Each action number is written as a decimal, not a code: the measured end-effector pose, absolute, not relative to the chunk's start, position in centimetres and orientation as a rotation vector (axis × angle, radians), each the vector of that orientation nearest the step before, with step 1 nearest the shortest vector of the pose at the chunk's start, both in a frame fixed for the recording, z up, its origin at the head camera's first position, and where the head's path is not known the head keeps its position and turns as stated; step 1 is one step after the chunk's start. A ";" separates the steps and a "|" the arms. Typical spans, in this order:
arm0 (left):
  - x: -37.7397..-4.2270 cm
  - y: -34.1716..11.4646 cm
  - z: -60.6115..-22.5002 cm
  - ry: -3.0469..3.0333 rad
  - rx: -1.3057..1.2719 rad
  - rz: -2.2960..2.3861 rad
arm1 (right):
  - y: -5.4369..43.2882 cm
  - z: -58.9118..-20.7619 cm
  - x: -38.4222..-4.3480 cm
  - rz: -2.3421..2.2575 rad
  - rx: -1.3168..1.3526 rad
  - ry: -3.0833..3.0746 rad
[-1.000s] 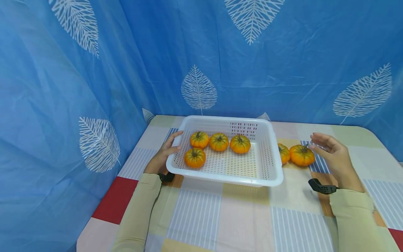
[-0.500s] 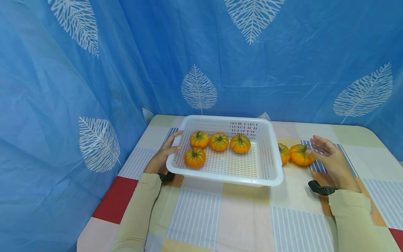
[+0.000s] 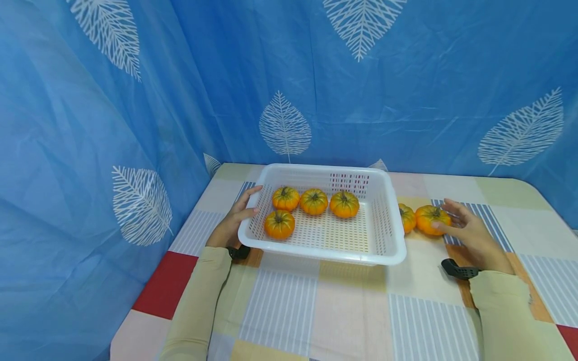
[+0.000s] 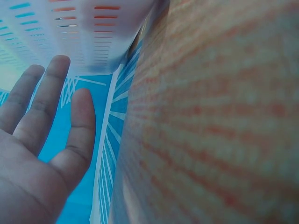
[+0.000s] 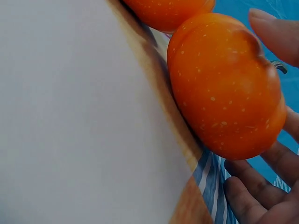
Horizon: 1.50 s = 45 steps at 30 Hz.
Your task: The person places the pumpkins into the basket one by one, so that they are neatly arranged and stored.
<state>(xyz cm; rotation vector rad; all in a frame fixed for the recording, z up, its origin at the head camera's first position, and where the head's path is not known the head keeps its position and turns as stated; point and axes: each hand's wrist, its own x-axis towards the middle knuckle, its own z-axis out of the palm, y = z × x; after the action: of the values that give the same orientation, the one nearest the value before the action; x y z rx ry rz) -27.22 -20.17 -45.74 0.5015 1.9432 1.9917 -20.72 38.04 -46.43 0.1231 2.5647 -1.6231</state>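
A white plastic basket [image 3: 347, 257] stands on the table with several small orange pumpkins inside, one of them a pumpkin [image 3: 279, 224] at its front left. My left hand [image 3: 232, 220] is at the basket's left side, fingers spread; in the left wrist view its fingers [image 4: 42, 109] reach up toward the slotted wall. Right of the basket sits a pumpkin [image 3: 432, 219], with another pumpkin [image 3: 407, 218] partly hidden behind the basket's wall. My right hand [image 3: 474, 235] is at the nearer pumpkin [image 5: 224, 88], thumb over its top and fingers along its far side, not closed round it.
A checked cloth [image 3: 289, 306] covers the table. Blue curtains [image 3: 406, 100] with white leaf prints hang behind the table and along its left. A dark wrist camera [image 3: 460, 269] sits below the right hand.
My right hand has come down and to the left, onto the pumpkin's right side. The left hand, the basket and the pumpkins stay where they were.
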 end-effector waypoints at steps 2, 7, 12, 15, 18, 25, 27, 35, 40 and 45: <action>-27.2 -20.2 -45.7 1.949 0.503 1.987 | 38.1 -46.5 -20.9 -1.638 0.110 2.534; -27.1 -20.1 -45.6 1.955 0.500 1.986 | 38.1 -46.4 -21.0 -1.567 0.089 2.510; -27.1 -20.1 -45.6 1.953 0.499 1.987 | 37.9 -46.2 -21.0 -1.484 0.075 2.509; -27.2 -20.2 -45.7 1.955 0.504 1.985 | 37.9 -46.2 -20.9 -1.474 0.085 2.509; -27.2 -20.2 -45.7 1.956 0.508 1.984 | 38.0 -46.3 -20.9 -1.472 0.096 2.519; -27.3 -20.2 -45.9 1.966 0.514 1.981 | 38.2 -46.3 -21.0 -1.427 0.110 2.585; -27.3 -20.2 -45.9 1.970 0.511 1.979 | 38.3 -46.2 -21.0 -1.411 0.120 2.600; -27.3 -20.1 -45.8 1.954 0.500 1.987 | 38.3 -45.7 -21.0 -1.444 0.151 2.596; -27.3 -20.2 -45.7 1.945 0.501 1.991 | 38.1 -45.0 -20.9 -1.417 0.151 2.642; -27.2 -20.2 -45.6 1.950 0.491 1.985 | 37.8 -44.5 -20.9 -1.443 0.155 2.661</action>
<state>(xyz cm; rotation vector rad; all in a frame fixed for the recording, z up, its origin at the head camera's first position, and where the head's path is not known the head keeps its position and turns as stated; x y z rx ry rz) -27.16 -20.17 -45.61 0.4909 1.9499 1.9845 -20.90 37.76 -44.48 0.1554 2.6615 -1.4432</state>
